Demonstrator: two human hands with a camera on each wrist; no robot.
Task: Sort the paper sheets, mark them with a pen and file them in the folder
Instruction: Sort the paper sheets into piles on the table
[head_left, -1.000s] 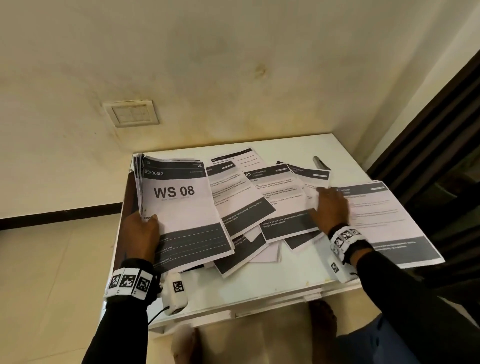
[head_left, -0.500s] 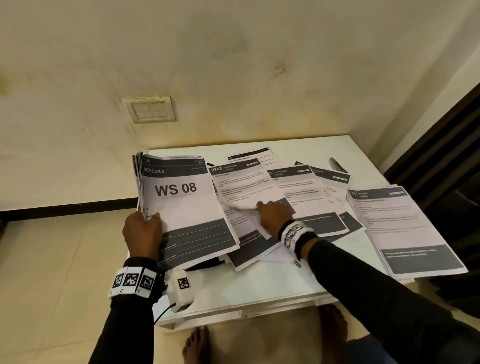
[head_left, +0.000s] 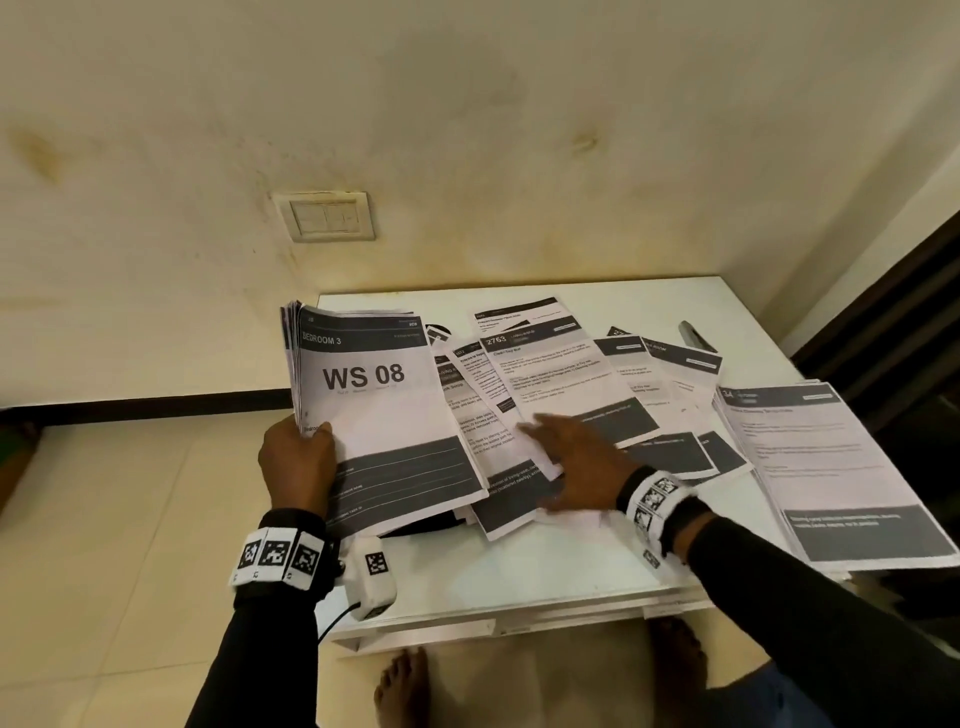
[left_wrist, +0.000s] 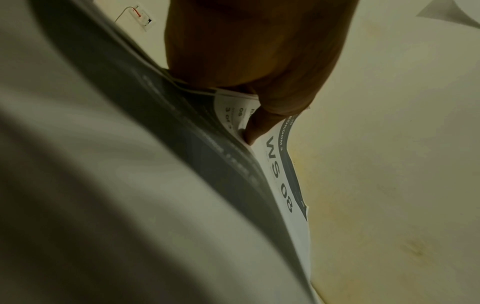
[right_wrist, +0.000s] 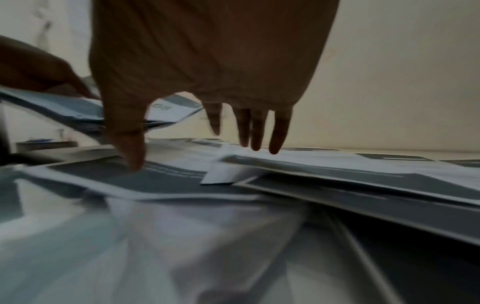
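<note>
A stack (head_left: 384, 415) is gripped by the left hand (head_left: 296, 462). The right hand (head_left: 582, 467), fingers spread, is apparently laid on loose sheets (head_left: 566, 395) on the worktop (head_left: 519, 571).

On your bench (head_left: 519, 577), the stack of sheets (head_left: 379, 410) sits at the left edge, gripped by your left hand (head_left: 296, 462). To its right, loose overlapping sheets (head_left: 561, 389) lie under your right hand (head_left: 582, 462). A separate pile (head_left: 831, 467) lies at the right edge, with a pen (head_left: 698, 336) behind it.
</note>
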